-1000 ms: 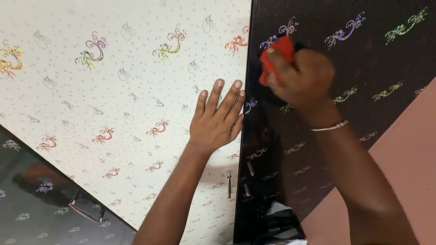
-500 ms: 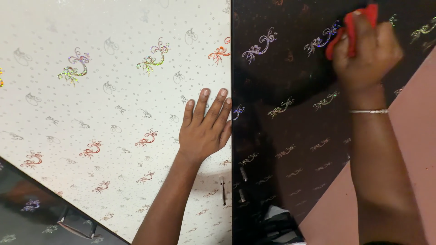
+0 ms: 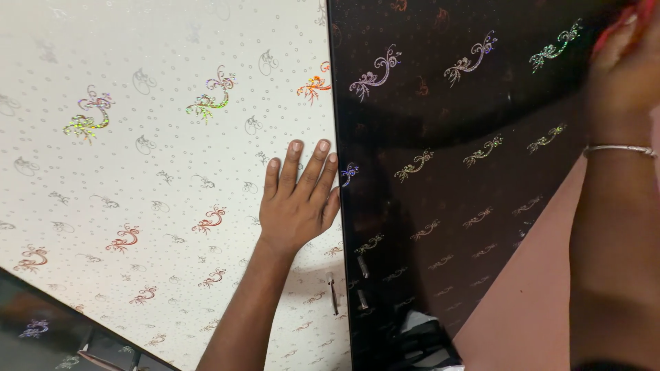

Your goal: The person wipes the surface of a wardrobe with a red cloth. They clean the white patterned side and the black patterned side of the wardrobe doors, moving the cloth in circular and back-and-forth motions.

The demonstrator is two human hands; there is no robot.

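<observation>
Pressing my left hand (image 3: pixel 297 206) flat, fingers apart, on the white patterned door (image 3: pixel 137 172), I hold a red cloth (image 3: pixel 622 27) clamped in my right hand (image 3: pixel 625 75) at the black glossy door's (image 3: pixel 447 172) upper right corner. Judging by its shine, most looks wiped; the lower part near the handles (image 3: pixel 347 292) may remain.

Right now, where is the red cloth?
In the head view, the red cloth shows only at the top right corner, gripped by the right hand against the glossy black patterned door panel, above the silver bracelet.
</observation>
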